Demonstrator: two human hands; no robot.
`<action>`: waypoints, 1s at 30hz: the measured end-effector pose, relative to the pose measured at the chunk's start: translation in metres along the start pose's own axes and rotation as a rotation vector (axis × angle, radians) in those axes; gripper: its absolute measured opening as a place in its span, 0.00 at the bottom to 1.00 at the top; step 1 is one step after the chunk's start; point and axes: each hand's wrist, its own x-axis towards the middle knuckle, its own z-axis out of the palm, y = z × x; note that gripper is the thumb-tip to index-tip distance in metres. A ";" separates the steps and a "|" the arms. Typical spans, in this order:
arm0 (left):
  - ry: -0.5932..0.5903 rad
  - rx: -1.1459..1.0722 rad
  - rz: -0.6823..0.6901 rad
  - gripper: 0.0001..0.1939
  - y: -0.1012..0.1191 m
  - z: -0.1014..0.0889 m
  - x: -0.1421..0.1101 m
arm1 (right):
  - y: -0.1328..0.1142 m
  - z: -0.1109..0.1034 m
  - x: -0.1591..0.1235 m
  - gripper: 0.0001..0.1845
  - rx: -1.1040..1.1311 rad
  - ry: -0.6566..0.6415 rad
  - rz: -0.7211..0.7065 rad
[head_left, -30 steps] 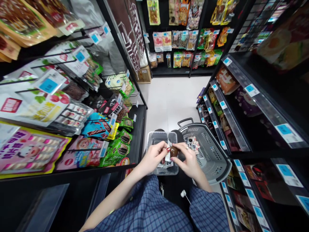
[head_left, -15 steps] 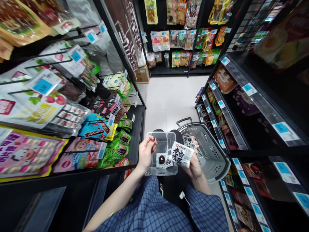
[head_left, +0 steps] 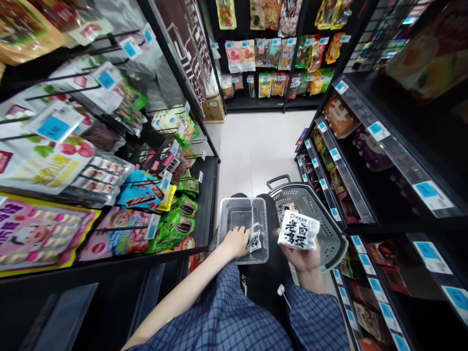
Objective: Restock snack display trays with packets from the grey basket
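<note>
The right grip (head_left: 302,258) held a white packet (head_left: 299,230) near a grey basket (head_left: 329,228), while the left grip (head_left: 237,243), inside a clear tub (head_left: 231,208), had an unclear hold.

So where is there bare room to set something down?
Pale floor lies bare between the left rack and right shelves, beyond the basket. The far left of the clear container looks free; its near side is crowded by the left hand and a packet.
</note>
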 end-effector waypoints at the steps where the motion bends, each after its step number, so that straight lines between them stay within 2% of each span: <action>1: -0.010 0.005 0.002 0.32 0.001 0.003 0.001 | -0.003 -0.002 0.000 0.25 0.010 0.035 -0.024; 5: -0.028 0.036 -0.003 0.28 0.003 0.009 0.005 | -0.019 -0.012 -0.001 0.25 -0.038 0.140 -0.107; 8: -0.045 0.050 -0.010 0.27 0.002 0.009 0.006 | -0.024 -0.031 0.005 0.24 -0.135 0.221 -0.230; 11: -0.068 0.057 -0.039 0.32 0.001 0.009 0.008 | -0.016 -0.062 0.024 0.23 -0.349 0.356 -0.286; 13: -0.082 0.061 -0.064 0.36 0.000 0.009 0.009 | -0.006 -0.084 0.041 0.25 -0.542 0.486 -0.256; 15: -0.094 0.063 -0.082 0.37 -0.001 0.009 0.009 | 0.007 -0.104 0.060 0.28 -0.636 0.554 -0.219; 18: -0.107 0.063 -0.095 0.33 -0.001 0.009 0.009 | 0.023 -0.123 0.080 0.31 -0.691 0.533 -0.147; 22: -0.100 0.070 -0.122 0.27 -0.002 0.009 0.008 | 0.036 -0.132 0.087 0.26 -0.733 0.442 -0.033; 26: -0.039 0.106 -0.123 0.19 -0.003 0.011 0.006 | 0.039 -0.130 0.076 0.25 -0.714 0.388 0.032; 30: -0.039 0.127 -0.086 0.16 -0.003 0.011 0.006 | 0.034 -0.118 0.062 0.24 -0.714 0.384 -0.013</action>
